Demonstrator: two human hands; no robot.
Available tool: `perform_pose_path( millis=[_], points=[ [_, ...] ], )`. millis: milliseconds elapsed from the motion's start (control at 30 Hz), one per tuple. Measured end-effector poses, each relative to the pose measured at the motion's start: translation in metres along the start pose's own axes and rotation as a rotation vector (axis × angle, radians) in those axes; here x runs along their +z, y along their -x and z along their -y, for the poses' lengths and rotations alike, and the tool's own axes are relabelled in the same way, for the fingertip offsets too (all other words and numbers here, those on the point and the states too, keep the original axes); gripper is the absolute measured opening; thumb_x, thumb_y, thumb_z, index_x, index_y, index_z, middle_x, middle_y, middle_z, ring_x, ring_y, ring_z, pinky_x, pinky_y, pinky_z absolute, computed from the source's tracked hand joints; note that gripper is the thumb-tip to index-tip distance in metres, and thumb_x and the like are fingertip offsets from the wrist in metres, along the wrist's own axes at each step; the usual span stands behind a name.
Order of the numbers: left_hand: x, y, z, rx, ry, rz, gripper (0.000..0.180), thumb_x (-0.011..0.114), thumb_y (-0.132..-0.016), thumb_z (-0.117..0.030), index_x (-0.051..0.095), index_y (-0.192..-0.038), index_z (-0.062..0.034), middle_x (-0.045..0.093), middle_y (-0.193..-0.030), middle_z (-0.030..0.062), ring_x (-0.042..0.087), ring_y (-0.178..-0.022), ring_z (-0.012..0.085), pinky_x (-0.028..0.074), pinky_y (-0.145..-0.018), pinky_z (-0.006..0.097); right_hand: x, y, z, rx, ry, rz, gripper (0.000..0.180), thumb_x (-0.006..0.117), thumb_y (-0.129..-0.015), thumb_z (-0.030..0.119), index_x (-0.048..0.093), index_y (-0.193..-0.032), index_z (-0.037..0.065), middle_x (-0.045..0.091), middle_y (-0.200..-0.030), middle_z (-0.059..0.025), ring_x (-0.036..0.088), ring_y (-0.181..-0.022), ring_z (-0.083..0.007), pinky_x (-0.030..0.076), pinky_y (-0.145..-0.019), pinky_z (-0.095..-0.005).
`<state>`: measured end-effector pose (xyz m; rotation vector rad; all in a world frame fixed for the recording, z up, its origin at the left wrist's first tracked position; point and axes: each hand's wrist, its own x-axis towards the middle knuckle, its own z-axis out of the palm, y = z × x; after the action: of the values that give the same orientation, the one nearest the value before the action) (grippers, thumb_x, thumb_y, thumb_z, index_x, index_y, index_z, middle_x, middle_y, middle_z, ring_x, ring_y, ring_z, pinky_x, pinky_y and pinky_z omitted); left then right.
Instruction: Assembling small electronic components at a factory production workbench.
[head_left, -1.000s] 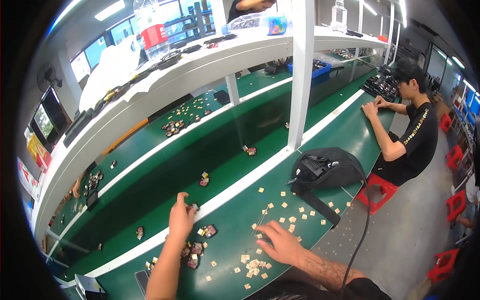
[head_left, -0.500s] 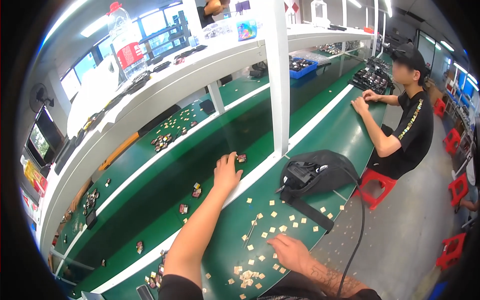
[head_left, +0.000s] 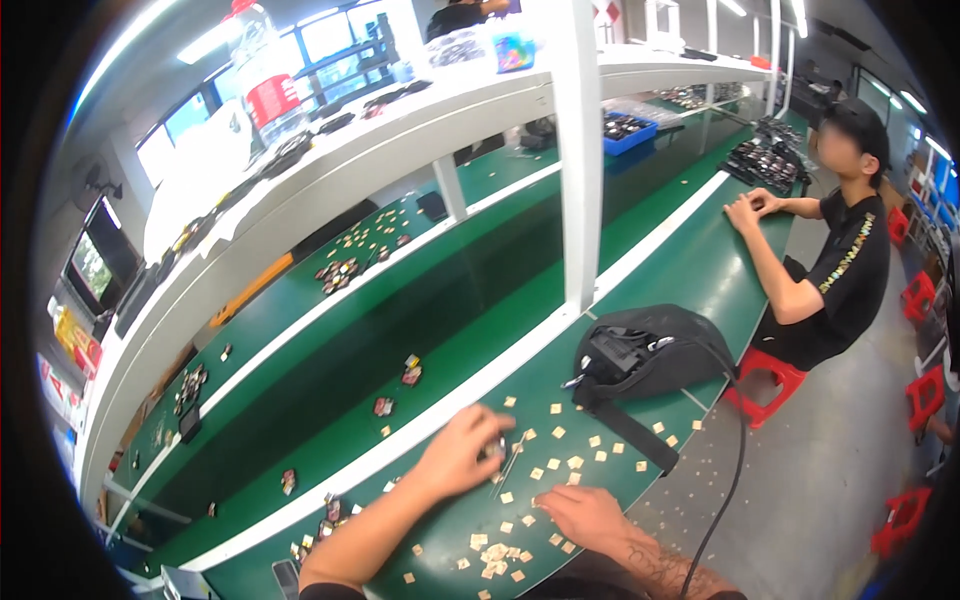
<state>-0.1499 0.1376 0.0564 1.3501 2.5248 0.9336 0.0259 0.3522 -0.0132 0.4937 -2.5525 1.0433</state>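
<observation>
My left hand is over the green bench, its fingers curled round a small dark electronic part; most of that part is hidden. Right beside it a pair of thin metal tweezers lies among small pale-yellow square pieces. My right hand rests low by the same squares, fingers bent and drawn together; whatever is at its fingertips is too small to make out. A loose pile of the squares lies nearer to me, left of my right hand.
A black bag with a strap sits on the bench to the right. Beyond a white rail, several small parts lie on the green belt. A white post stands ahead. A co-worker in black sits at the right.
My left hand has come back from the belt to the bench with the small dark electronic part it was reaching for. My right hand has barely moved. The view has shifted slightly.
</observation>
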Motion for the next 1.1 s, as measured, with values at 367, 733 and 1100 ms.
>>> perform_pose_path(
  millis=[367,733,1100],
  points=[
    [-0.001,0.167,-0.033,-0.295,-0.041,-0.078,0.065,0.09,-0.085,-0.026,0.064,-0.142,-0.0104,0.057,-0.131,0.0138,0.06,-0.117,0.0335,0.053,-0.1,0.044,0.019,-0.052,0.056,0.02,-0.216,0.261,0.028,0.073,-0.094,0.0,0.077,-0.12,0.009,0.06,-0.097,-0.0068,0.069,-0.075,-0.0274,0.057,-0.064,-0.0395],
    [0.008,0.187,-0.007,-0.175,-0.043,-0.136,0.05,0.081,-0.091,-0.018,0.062,-0.135,-0.0047,0.058,-0.122,0.0134,0.061,-0.114,0.0337,0.055,-0.097,0.043,0.049,-0.091,0.103,-0.026,0.283,0.539,0.009,0.073,-0.095,0.015,0.07,-0.101,0.01,0.064,-0.092,-0.0076,0.073,-0.076,-0.0342,0.06,-0.064,-0.0467],
    [0.014,0.188,-0.005,-0.145,-0.097,-0.151,0.045,0.079,-0.09,-0.021,0.063,-0.128,-0.0033,0.056,-0.117,0.0124,0.06,-0.113,0.0328,0.055,-0.094,0.045,0.059,-0.101,0.115,-0.033,0.289,0.658,0.017,0.069,-0.091,0.007,0.069,-0.108,0.002,0.068,-0.094,-0.0126,0.075,-0.076,-0.0343,0.061,-0.066,-0.0454]
  ],
)
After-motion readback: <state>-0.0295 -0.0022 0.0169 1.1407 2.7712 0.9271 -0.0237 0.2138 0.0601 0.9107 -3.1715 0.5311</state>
